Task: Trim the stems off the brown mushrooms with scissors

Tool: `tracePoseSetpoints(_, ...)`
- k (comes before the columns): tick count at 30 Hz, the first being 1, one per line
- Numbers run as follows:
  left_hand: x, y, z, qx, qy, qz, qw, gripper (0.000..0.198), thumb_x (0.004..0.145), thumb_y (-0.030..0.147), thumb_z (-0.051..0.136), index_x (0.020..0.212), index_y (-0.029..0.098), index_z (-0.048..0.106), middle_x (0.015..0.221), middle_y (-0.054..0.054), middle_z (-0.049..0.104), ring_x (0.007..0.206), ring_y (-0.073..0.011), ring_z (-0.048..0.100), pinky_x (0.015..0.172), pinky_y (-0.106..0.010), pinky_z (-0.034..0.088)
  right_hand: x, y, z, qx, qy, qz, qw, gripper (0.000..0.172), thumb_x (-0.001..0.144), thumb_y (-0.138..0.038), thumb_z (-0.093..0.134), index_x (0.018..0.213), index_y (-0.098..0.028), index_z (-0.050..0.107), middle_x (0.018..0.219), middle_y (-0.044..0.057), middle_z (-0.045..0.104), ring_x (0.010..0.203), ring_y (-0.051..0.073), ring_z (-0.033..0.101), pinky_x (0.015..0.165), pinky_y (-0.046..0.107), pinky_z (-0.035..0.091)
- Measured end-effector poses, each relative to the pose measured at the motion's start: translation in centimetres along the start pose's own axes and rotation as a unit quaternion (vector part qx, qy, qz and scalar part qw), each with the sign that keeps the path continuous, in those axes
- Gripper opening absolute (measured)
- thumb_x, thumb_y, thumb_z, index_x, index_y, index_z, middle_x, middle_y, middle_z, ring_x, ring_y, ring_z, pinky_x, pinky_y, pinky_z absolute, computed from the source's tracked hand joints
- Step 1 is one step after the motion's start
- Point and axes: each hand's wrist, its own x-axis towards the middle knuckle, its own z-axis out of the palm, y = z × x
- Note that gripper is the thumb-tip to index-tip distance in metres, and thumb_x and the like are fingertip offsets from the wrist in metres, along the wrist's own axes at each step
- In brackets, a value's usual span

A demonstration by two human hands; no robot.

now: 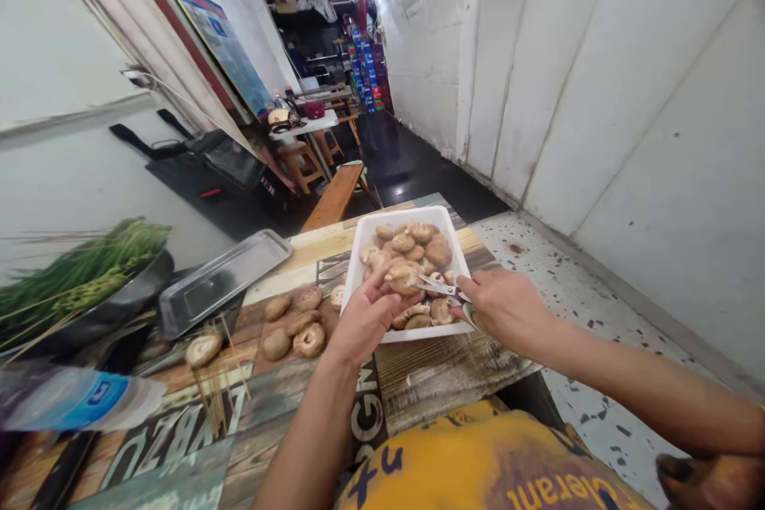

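My left hand is closed on a brown-capped mushroom, its underside and stem turned up, over the white plastic tray. My right hand grips a pair of scissors by the handles. The parted blades reach to the stem of the held mushroom. Beneath and behind the hands, many more mushrooms fill the tray. Left of the tray a group of loose mushrooms lies on the wood-patterned table.
On the left are a clear plastic tray, a metal bowl of green vegetables, and a plastic bottle lying down. Thin wooden skewers with a mushroom stand nearby. A wooden bench sits beyond the table.
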Motion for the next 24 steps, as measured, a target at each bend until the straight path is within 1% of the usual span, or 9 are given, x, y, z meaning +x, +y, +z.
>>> tracePoseSetpoints(3,0.1,-0.3,0.1,0.020,-0.014,0.000,1.000,0.059,0.074,0.016,0.071,0.130,0.021,0.054,0.116,-0.006,0.067,0.105,-0.0196,0.063,0.104,-0.044,0.043,0.3,0.3,-0.7,-0.028,0.002,-0.028,0.999,0.031,0.090,-0.040,0.054,0.096,-0.011,0.064,0.078,0.012,0.067,0.071,0.022,0.062,0.057,0.031,0.024)
tracePoseSetpoints(7,0.2,-0.8,0.1,0.036,-0.010,0.017,0.999,0.058,0.078,0.024,0.070,0.133,0.021,0.053,0.117,-0.007,0.066,0.105,-0.0200,0.063,0.102,-0.043,0.045,0.8,0.9,-1.5,-0.062,0.014,-0.075,0.995,0.034,0.088,-0.041,0.058,0.093,-0.009,0.064,0.076,0.012,0.066,0.070,0.023,0.060,0.062,0.032,0.027)
tracePoseSetpoints(13,0.1,-0.9,0.4,0.059,-0.002,0.025,0.998,0.057,0.077,0.026,0.072,0.131,0.022,0.055,0.117,-0.007,0.066,0.102,-0.0210,0.064,0.098,-0.043,0.048,1.4,1.3,-2.1,-0.091,-0.023,-0.129,0.987,0.033,0.090,-0.038,0.052,0.092,-0.008,0.065,0.076,0.014,0.067,0.067,0.022,0.057,0.061,0.033,0.028)
tracePoseSetpoints(16,-0.1,-0.8,0.6,0.055,-0.005,0.017,0.998,0.057,0.076,0.027,0.072,0.130,0.022,0.056,0.113,-0.006,0.068,0.100,-0.0208,0.064,0.097,-0.042,0.049,1.5,1.5,-1.9,-0.089,-0.043,-0.154,0.983,0.030,0.090,-0.035,0.052,0.088,-0.009,0.066,0.073,0.013,0.067,0.066,0.021,0.057,0.063,0.034,0.031)
tracePoseSetpoints(19,-0.2,-1.0,0.8,0.046,-0.002,0.001,0.999,0.055,0.076,0.027,0.073,0.129,0.021,0.057,0.107,-0.006,0.069,0.096,-0.0193,0.066,0.096,-0.042,0.050,1.4,1.9,-1.2,-0.037,-0.036,-0.149,0.987,0.028,0.087,-0.036,0.054,0.083,-0.013,0.068,0.069,0.010,0.067,0.062,0.020,0.057,0.062,0.033,0.033)
tracePoseSetpoints(21,-0.1,-1.2,0.6,0.040,-0.002,-0.010,0.999,0.054,0.076,0.027,0.072,0.128,0.020,0.058,0.108,-0.006,0.069,0.096,-0.0191,0.065,0.096,-0.042,0.050,1.4,2.1,-0.6,-0.008,-0.029,-0.141,0.990,0.029,0.086,-0.038,0.053,0.081,-0.014,0.068,0.066,0.010,0.067,0.061,0.020,0.057,0.060,0.032,0.033)
tracePoseSetpoints(24,0.1,-1.5,0.1,0.032,-0.008,-0.030,0.999,0.051,0.076,0.026,0.072,0.125,0.018,0.059,0.109,-0.007,0.068,0.098,-0.0195,0.065,0.097,-0.042,0.050,1.4,2.1,0.0,0.006,-0.035,-0.139,0.990,0.031,0.087,-0.038,0.051,0.078,-0.014,0.068,0.062,0.010,0.066,0.060,0.020,0.059,0.055,0.030,0.032)
